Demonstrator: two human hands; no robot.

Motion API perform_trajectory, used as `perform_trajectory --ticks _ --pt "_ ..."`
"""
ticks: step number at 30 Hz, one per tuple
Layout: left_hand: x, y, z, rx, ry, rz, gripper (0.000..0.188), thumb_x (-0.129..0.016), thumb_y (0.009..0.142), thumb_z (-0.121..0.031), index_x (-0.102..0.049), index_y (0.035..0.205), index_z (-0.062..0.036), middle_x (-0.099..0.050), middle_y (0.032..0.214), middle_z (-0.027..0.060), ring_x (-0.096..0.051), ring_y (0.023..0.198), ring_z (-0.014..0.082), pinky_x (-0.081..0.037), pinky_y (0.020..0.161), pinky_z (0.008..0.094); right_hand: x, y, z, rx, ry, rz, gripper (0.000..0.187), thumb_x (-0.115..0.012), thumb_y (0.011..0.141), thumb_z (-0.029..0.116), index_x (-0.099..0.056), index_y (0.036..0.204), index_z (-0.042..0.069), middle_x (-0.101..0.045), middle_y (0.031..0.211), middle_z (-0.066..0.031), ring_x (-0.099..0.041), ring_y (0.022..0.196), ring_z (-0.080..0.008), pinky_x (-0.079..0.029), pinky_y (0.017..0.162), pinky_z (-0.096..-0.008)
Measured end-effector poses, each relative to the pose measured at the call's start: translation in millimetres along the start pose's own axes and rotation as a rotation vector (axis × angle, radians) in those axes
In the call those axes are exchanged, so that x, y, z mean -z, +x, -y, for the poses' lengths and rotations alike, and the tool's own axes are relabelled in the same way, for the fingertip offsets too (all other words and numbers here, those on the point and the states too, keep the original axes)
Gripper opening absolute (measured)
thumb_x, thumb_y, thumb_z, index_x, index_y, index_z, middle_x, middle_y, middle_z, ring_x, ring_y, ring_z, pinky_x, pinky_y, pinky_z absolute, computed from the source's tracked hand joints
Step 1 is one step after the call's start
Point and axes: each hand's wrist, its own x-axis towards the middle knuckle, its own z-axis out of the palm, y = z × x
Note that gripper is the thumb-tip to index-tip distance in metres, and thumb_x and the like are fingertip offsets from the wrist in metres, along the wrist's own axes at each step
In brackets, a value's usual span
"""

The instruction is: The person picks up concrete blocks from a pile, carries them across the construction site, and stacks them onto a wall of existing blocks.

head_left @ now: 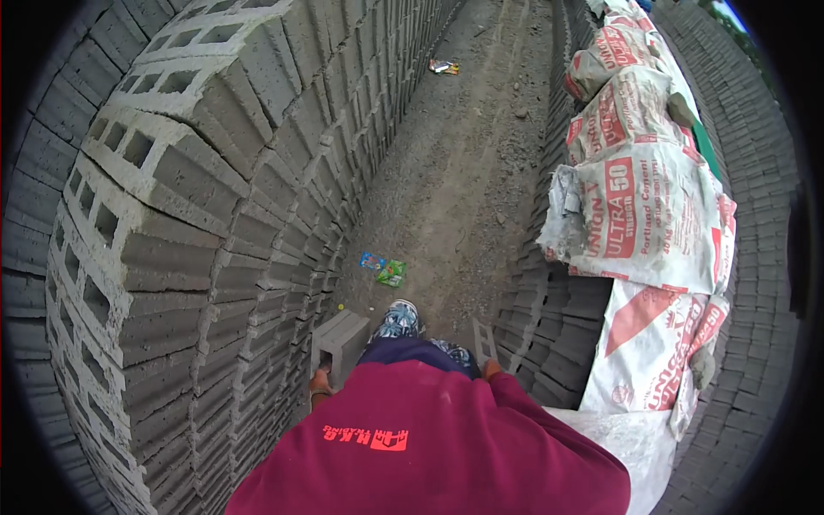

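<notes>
A grey hollow concrete block (pixel 343 333) hangs at my left side, with my left hand (pixel 320 381) closed on its rear end. On my other side, my right hand (pixel 492 369) grips the near end of a second concrete block (pixel 483 338), seen edge-on as a narrow frame. Both blocks are held low beside my legs. My fingers are only partly visible, since the maroon shirt and the blocks cover much of them. One patterned shoe (pixel 401 316) shows ahead of my body on the ground.
Tall stacked concrete blocks (pixel 184 176) line the left of a narrow dirt aisle (pixel 446 180). On the right, another block stack (pixel 549 330) carries cement sacks (pixel 652 215) weighted with stones. Litter wrappers (pixel 391 273) lie on the ground ahead, and another wrapper (pixel 444 66) lies farther off.
</notes>
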Motion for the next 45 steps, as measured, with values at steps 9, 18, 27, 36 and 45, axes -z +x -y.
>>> perform_trajectory --ticks 9,18,27,36,45 --pt "-228 -64 -132 -0.018 -0.046 0.082 0.08 -0.068 0.067 -0.019 -0.029 0.134 0.0005 -0.035 0.137 0.016 -0.038 0.12 0.0378 -0.033 0.095 0.0507 240 188 -40 -0.234 0.124 0.191 0.066 -0.074 0.061 0.051 -0.061 0.092 -0.005 -0.064 0.09 -0.0209 -0.062 0.089 -0.0265 -0.049 0.074 -0.0355" --pt "-472 -243 -346 -0.114 -0.102 0.052 0.081 -0.071 0.061 -0.019 -0.035 0.129 0.0071 -0.044 0.129 0.0184 -0.045 0.115 0.0356 -0.035 0.094 0.0451 445 387 -133 0.017 -0.278 -0.08 0.049 -0.073 0.061 0.037 -0.063 0.092 0.0 -0.063 0.1 -0.0192 -0.06 0.098 -0.0307 -0.048 0.082 -0.039" --pt "-686 -275 -496 -0.032 -0.221 -0.078 0.085 -0.072 0.061 -0.021 -0.032 0.131 0.006 -0.04 0.132 0.0185 -0.04 0.118 0.0396 -0.032 0.093 0.0553 715 557 -110 -0.127 0.262 -0.167 0.025 -0.055 0.079 0.021 -0.058 0.096 0.003 -0.061 0.097 -0.0213 -0.059 0.094 -0.0355 -0.048 0.078 -0.0426" --pt "-888 -383 -676 -0.025 -0.09 -0.075 0.075 -0.065 0.066 -0.024 -0.036 0.129 0.0045 -0.043 0.127 0.0197 -0.044 0.113 0.0376 -0.036 0.089 0.0521 980 687 -113 -0.203 0.097 -0.159 0.043 -0.066 0.069 0.038 -0.063 0.087 -0.001 -0.064 0.09 -0.0215 -0.062 0.085 -0.0343 -0.049 0.072 -0.04" --pt "-1087 -434 -821 -0.022 -0.064 -0.049 0.067 -0.065 0.067 -0.023 -0.043 0.124 0.0045 -0.049 0.12 0.0183 -0.05 0.104 0.0328 -0.041 0.083 0.0451 1227 825 -129 -0.317 0.212 0.119 0.069 -0.076 0.057 0.053 -0.062 0.093 -0.004 -0.064 0.09 -0.0197 -0.062 0.087 -0.029 -0.048 0.077 -0.0366"
